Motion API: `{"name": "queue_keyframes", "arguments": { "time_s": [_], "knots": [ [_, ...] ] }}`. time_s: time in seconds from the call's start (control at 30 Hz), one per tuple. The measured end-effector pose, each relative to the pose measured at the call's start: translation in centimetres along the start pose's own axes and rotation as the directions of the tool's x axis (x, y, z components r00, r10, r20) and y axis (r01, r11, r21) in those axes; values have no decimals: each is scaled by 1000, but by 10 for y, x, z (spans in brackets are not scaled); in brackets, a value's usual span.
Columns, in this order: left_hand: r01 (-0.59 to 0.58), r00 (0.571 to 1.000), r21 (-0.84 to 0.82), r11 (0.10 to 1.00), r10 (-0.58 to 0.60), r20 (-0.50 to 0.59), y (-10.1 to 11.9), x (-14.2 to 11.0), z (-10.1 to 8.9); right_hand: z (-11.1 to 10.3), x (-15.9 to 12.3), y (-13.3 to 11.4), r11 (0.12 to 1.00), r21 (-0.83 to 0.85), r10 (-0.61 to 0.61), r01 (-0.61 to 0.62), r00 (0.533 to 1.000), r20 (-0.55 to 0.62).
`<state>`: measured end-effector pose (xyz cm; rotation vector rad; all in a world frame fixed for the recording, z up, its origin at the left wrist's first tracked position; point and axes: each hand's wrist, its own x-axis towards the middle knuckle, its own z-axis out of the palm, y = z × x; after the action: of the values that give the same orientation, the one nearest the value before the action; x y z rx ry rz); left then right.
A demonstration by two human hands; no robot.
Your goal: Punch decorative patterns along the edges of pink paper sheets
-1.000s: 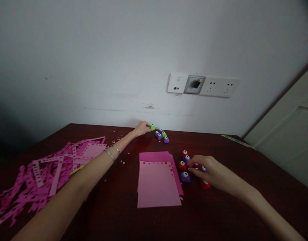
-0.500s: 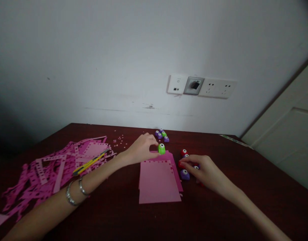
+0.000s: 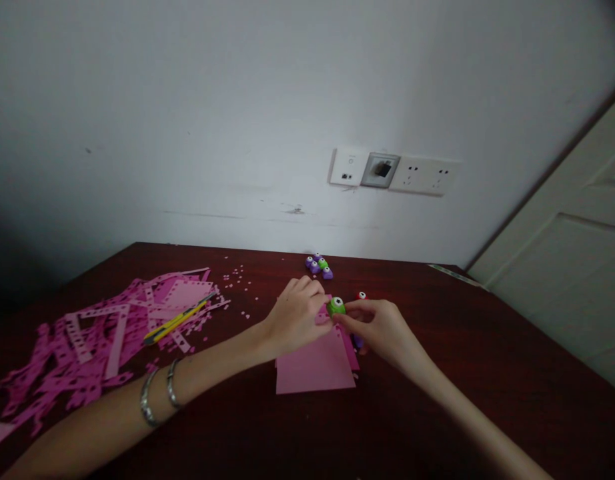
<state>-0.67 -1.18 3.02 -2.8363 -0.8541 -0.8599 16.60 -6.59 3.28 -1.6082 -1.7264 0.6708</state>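
Observation:
A green craft punch, with a white top marked by a dark shape, is held between my two hands above the far edge of the pink paper sheets. My left hand is closed against its left side. On the other side, my right hand pinches it between thumb and fingers. Small holes run along the top sheet's far edge, partly covered by my hands. Behind my right hand a red punch shows in part, and a purple punch peeks out below the fingers.
Several purple and green punches stand at the back of the dark table. Punched pink paper strips are heaped on the left, with a yellow utility knife on them. Tiny pink cut-outs lie scattered. Wall sockets are above.
My left hand has brought the green punch slightly right and nearer. My right hand has left the red punch among the group on the right and moved left to grip the green one.

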Motion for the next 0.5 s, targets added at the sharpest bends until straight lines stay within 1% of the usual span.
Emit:
{"name": "queue_keyframes", "arguments": {
  "time_s": [0.1, 0.17, 0.23, 0.3, 0.37, 0.4, 0.47, 0.5],
  "knots": [
    [-18, 1000, 31, 999, 18, -7, 5, -2, 1, -2, 1, -1, 1000, -3, 17, -17, 1000, -1],
    [-31, 999, 43, 999, 31, 8, 9, -2, 0, -3, 2, -1, 999, 6, 41, -42, 999, 25],
    [-40, 998, 48, 998, 37, 50, 11, -1, -2, -5, 2, 1, 995, 47, 84, -87, 994, 73],
    [-31, 993, 39, 999, 26, 111, 6, 0, -5, -5, 3, 5, 982, 132, 115, -134, 983, 142],
    [22, 979, 26, 999, -27, 200, -5, 1, -8, -3, 3, 10, 960, 235, 106, -153, 974, 202],
    [65, 965, 24, 998, -69, 254, -14, 2, -9, -1, 3, 14, 950, 275, 89, -148, 972, 216],
    [157, 916, 43, 987, -162, 368, -34, 2, -8, 4, 3, 23, 946, 301, 52, -117, 975, 214],
    [195, 889, 49, 980, -197, 413, -44, 2, -6, 7, 3, 28, 955, 281, 37, -95, 978, 204]
  ]
}}
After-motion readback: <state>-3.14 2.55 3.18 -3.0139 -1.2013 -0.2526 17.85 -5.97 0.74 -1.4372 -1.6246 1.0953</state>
